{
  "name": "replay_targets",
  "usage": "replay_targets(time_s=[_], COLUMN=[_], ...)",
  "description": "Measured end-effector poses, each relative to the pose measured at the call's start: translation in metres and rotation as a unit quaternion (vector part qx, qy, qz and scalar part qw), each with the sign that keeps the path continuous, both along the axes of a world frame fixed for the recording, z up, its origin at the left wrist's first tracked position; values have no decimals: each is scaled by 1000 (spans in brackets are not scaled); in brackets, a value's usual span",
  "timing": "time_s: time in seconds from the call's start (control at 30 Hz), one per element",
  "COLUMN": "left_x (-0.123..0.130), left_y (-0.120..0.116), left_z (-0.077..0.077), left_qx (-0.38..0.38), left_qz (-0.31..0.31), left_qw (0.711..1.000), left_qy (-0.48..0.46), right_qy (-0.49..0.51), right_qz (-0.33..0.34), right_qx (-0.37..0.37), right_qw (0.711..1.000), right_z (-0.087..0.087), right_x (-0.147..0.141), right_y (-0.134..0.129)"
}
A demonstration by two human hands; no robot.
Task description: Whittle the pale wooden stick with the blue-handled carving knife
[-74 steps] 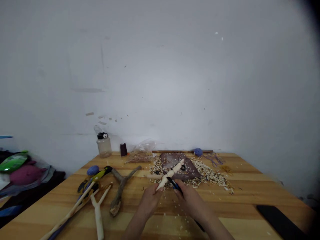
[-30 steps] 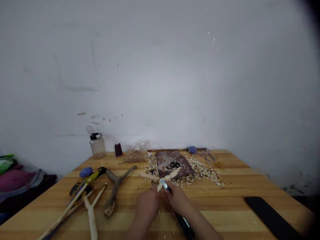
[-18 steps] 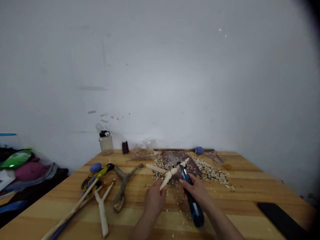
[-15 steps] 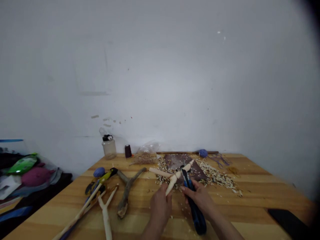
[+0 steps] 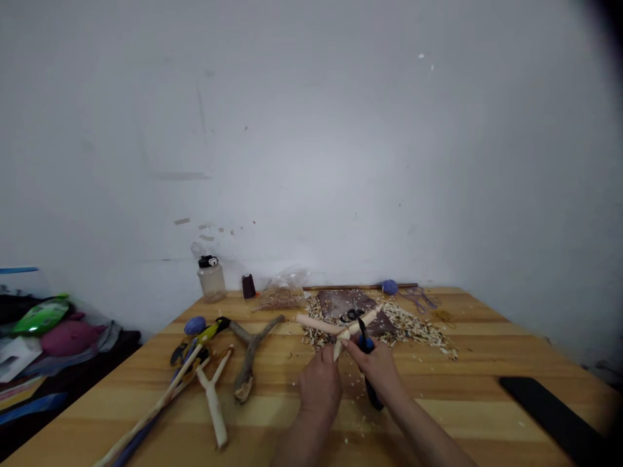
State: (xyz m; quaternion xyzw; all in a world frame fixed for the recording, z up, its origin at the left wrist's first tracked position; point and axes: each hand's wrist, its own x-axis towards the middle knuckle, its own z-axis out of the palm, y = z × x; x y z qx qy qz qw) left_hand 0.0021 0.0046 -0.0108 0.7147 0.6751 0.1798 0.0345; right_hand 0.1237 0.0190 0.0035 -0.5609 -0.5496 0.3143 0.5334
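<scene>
A peeled, pale forked stick (image 5: pixel 335 329) is gripped at its lower end by my left hand (image 5: pixel 320 384). My right hand (image 5: pixel 377 364) is closed around a dark blue utility knife (image 5: pixel 366 342), its blade end up beside the fork. The right thumb presses on the stick near where its arms join. Behind the hands, wood shavings (image 5: pixel 418 327) lie over and around a dark brown sheet (image 5: pixel 348 303), with black-handled scissors (image 5: pixel 351 315) on it.
Left on the table are a peeled forked stick (image 5: pixel 213 402), a bark-covered forked branch (image 5: pixel 247 363) and a long peeled stick (image 5: pixel 150 421). Along the back stand a bottle (image 5: pixel 212 284), a thread spool (image 5: pixel 248 286) and a plastic bag (image 5: pixel 283 295). A black flat object (image 5: pixel 549 412) lies right.
My right hand has moved up to the stick, its thumb now against the wood. The knife has turned and is more hidden behind the hand. The view has shifted slightly.
</scene>
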Motion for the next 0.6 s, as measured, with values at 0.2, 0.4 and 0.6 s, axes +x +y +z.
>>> replay_targets(time_s=[0.2,0.4,0.6], left_x=[6,4,1], left_y=[-3,-6,-10], left_z=[0,7,9], left_qx=[40,-30,-17], left_qz=[-36,-35,-53], left_qw=[998,999,997], left_qy=[30,-17,-59], right_qy=[-62,1,19], right_qz=[-25,49,90], right_qx=[-3,-46,-23], right_qw=[998,998,995], right_z=[-7,-9,-1], right_x=[4,16,17], right_y=[4,4,0])
